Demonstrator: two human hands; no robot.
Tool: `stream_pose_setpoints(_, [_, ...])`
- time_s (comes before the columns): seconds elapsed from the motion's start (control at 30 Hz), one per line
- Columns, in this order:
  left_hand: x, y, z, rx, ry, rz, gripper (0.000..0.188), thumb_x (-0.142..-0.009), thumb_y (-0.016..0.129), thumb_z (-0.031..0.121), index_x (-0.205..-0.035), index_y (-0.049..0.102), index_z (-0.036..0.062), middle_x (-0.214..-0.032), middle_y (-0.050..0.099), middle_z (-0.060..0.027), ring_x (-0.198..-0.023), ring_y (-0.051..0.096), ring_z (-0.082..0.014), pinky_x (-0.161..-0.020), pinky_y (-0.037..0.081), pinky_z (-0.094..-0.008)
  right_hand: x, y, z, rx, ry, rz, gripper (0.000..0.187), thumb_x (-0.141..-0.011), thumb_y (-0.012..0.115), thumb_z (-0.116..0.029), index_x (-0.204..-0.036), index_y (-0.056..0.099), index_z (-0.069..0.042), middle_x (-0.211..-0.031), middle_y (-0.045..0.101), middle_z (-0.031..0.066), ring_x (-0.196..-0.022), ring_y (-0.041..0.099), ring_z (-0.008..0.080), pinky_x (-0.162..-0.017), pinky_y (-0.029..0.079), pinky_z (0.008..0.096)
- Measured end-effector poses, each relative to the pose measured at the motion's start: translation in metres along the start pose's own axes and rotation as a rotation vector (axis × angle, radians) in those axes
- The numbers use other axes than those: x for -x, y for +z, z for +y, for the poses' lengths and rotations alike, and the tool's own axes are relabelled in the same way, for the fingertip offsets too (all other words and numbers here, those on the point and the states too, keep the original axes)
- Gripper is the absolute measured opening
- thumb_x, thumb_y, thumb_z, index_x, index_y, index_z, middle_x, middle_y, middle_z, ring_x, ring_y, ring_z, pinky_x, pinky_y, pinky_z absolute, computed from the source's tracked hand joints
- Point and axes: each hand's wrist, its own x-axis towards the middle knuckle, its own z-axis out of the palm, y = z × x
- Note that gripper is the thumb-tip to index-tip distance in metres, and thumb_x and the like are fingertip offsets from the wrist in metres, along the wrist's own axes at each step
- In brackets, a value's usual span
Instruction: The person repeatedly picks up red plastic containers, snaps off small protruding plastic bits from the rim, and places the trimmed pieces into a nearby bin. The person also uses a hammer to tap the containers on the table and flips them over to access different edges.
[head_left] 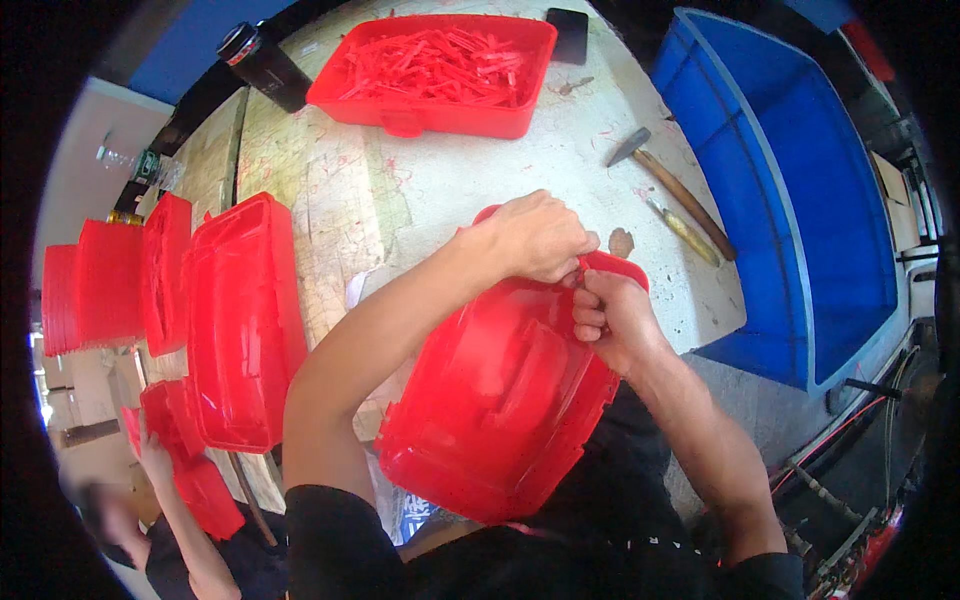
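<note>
blue crate (840, 200) stands at right. red plastic shell (490, 390) is held before your torso; beyond it sits a red tray (460, 122). your left hand (540, 237) and right hand (622, 322) meet at the shell's far rim, fingers clamped on it. hammer (682, 198) lies near the crate. red strips (430, 62) fill the tray.

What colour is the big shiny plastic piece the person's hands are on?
The plastic piece is bright red; it shows best in the head view.
</note>
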Motion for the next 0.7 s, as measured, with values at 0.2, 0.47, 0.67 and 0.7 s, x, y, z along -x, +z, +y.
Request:
stream_pose_setpoints(0.2, [0.005, 0.017, 0.018, 0.061, -0.045, 0.029, 0.012, -0.075, 0.067, 0.017, -0.079, 0.064, 0.0064, -0.070, 0.067, -0.0171, -0.072, 0.067, -0.0392, -0.064, 0.052, -0.0502, 0.016, -0.013, -0.012, 0.020, 0.086, 0.020, 0.007, -0.095, 0.048, -0.010, -0.092, 0.054, -0.007, -0.066, 0.035, -0.0074, -0.052, 0.027, 0.0047, -0.046, 0.019, 0.0234])
stream_pose_setpoints(0.47, [0.000, 0.013, 0.014, 0.042, -0.067, 0.039, 0.012, -0.075, 0.066, 0.014, -0.083, 0.067, 0.0047, -0.071, 0.067, -0.0204, -0.072, 0.068, -0.0399, -0.064, 0.053, -0.0503, 0.012, 0.002, -0.018, 0.309, -0.043, 0.125, 0.010, -0.096, 0.048, -0.011, -0.087, 0.053, -0.009, -0.065, 0.040, -0.0057, -0.053, 0.033, 0.0048, -0.045, 0.024, 0.0230])
stream_pose_setpoints(0.67, [0.001, 0.013, 0.006, 0.003, -0.137, 0.057, 0.014, -0.075, 0.064, 0.012, -0.086, 0.068, 0.0039, -0.074, 0.068, -0.0218, -0.074, 0.069, -0.0406, -0.068, 0.054, -0.0518, -0.024, -0.010, 0.001, 0.956, -0.617, 0.233, 0.024, -0.095, 0.050, -0.012, -0.084, 0.063, 0.006, -0.069, 0.061, 0.0100, -0.062, 0.057, 0.0178, -0.057, 0.046, 0.0378])
stream_pose_setpoints(0.7, [0.001, 0.013, 0.005, 0.004, -0.161, 0.052, 0.014, -0.075, 0.063, 0.012, -0.085, 0.068, 0.0036, -0.074, 0.068, -0.0220, -0.074, 0.069, -0.0409, -0.068, 0.054, -0.0517, -0.029, -0.011, 0.003, 1.045, -0.671, 0.278, 0.025, -0.094, 0.051, -0.012, -0.085, 0.063, 0.007, -0.069, 0.062, 0.0109, -0.063, 0.058, 0.0181, -0.058, 0.046, 0.0387])
